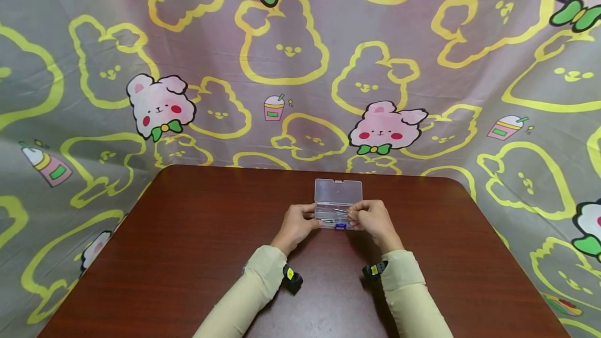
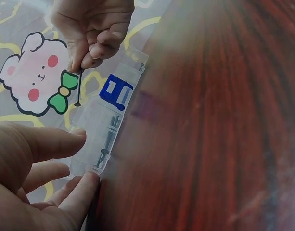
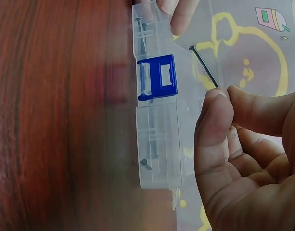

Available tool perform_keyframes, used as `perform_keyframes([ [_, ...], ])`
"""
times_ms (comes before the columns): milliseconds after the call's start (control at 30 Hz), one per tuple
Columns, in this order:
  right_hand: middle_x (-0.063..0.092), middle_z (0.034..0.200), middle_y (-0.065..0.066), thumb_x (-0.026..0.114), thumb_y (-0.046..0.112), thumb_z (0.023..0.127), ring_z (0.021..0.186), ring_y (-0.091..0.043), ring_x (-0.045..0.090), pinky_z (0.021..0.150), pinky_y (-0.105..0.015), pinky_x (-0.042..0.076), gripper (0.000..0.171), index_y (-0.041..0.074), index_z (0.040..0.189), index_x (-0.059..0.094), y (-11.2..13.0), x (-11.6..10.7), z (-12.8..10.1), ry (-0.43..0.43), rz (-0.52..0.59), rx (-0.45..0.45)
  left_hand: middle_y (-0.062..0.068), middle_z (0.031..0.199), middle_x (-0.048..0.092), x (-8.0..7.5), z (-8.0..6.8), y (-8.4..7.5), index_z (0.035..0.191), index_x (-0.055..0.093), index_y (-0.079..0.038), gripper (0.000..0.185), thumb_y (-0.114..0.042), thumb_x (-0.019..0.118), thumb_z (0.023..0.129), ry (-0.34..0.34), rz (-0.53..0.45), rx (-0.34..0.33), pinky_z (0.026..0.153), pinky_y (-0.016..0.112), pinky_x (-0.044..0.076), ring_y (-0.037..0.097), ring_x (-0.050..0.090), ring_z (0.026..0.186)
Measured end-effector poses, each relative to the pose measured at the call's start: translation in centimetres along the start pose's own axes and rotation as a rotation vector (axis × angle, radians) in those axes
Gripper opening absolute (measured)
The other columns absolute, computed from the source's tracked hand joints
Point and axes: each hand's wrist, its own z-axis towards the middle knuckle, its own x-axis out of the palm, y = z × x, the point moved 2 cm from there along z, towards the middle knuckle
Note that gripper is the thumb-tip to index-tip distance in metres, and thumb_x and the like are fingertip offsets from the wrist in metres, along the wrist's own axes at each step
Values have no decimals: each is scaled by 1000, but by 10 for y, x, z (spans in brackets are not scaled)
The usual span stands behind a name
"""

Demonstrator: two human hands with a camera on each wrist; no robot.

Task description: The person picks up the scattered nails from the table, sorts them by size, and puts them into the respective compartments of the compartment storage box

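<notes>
A clear plastic compartment box [image 1: 324, 212] with a blue latch [image 3: 158, 77] lies on the table, its clear lid [image 1: 338, 192] raised at the back. Several nails [image 2: 105, 149] show through its front wall. My left hand [image 1: 298, 225] holds the box's left end, thumb at the near edge and fingers round the side. Over the right part of the box, my right hand [image 1: 373, 219] pinches a nail [image 3: 205, 66] between thumb and index finger. The nail's flat head points away from the fingertips, toward the left; its other end is hidden in the grip.
The dark red-brown wooden table [image 1: 211, 223] extends around the box on all sides. Behind it hangs a grey cloth [image 1: 300, 134] printed with yellow bear outlines and pink rabbit heads. Black cameras [image 1: 292, 279] are strapped to both wrists.
</notes>
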Motion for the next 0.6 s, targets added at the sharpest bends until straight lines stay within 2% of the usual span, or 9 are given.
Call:
perform_keyframes([
  [233, 68, 78, -12, 69, -1, 91, 63, -19, 64, 59, -35, 59, 11, -11, 94, 71, 3, 4, 1, -2, -20, 4, 15, 120, 69, -1, -1, -1, 133, 64, 0, 55, 2, 80, 81, -7, -13, 13, 74, 29, 55, 25, 65, 103],
  [600, 69, 76, -13, 70, 0, 90, 63, -20, 65, 59, -35, 59, 10, -9, 90, 73, 5, 16, 4, 1, -68, -6, 16, 113, 71, -1, -1, 0, 132, 64, 2, 55, 4, 80, 80, -8, -35, 22, 73, 28, 54, 27, 65, 101],
])
